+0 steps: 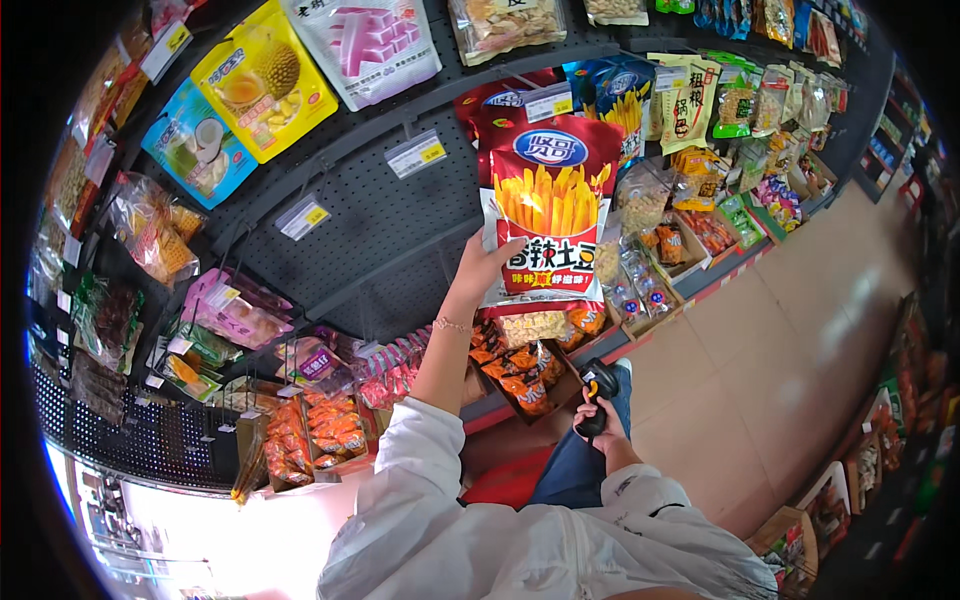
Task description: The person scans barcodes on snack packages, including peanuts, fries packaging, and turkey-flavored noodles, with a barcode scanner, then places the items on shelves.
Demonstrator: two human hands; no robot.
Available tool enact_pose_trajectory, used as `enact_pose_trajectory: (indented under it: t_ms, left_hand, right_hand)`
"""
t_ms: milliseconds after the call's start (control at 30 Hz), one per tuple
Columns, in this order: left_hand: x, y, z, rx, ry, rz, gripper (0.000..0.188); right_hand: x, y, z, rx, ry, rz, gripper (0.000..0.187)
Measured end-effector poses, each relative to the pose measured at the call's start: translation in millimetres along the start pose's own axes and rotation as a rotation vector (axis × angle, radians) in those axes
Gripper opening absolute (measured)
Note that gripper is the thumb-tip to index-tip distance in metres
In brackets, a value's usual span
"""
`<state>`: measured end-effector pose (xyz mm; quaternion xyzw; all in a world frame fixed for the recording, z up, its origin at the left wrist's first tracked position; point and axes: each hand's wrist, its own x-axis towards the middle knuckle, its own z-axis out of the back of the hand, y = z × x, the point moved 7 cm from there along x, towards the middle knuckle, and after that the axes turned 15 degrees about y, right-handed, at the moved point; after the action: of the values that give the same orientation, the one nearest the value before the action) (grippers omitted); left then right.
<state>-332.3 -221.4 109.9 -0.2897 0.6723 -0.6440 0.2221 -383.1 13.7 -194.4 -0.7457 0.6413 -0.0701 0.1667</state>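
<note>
Left hand (490,262) closed on left edge of red snack pack (552,205), thumb in front. Done: pack grasped, at rack (350,215); hook attachment cannot be determined. Right hand (612,430) grips black handheld device (600,380), low.

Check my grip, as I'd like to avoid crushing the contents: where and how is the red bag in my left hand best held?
Probably by the lower left edge, coming from the left as your left hand does, thumb on the front. The red bag shows you its broad front, right way up, and that narrow edge should pinch more easily.
</note>
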Motion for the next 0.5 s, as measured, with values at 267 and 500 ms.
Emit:
enact_pose_trajectory:
  t_ms: [267,500]
  left_hand:
    - [17.2,11.7,-3.1,-0.1,-0.033,-0.017,0.035]
    - [20.8,3.7,-5.8,-0.214,-0.028,-0.077,0.032]
  right_hand:
    - [2.2,3.3,0.7,0.047,0.028,-0.021,0.031]
    - [2.4,4.9,2.7,0.045,0.038,-0.016,0.032]
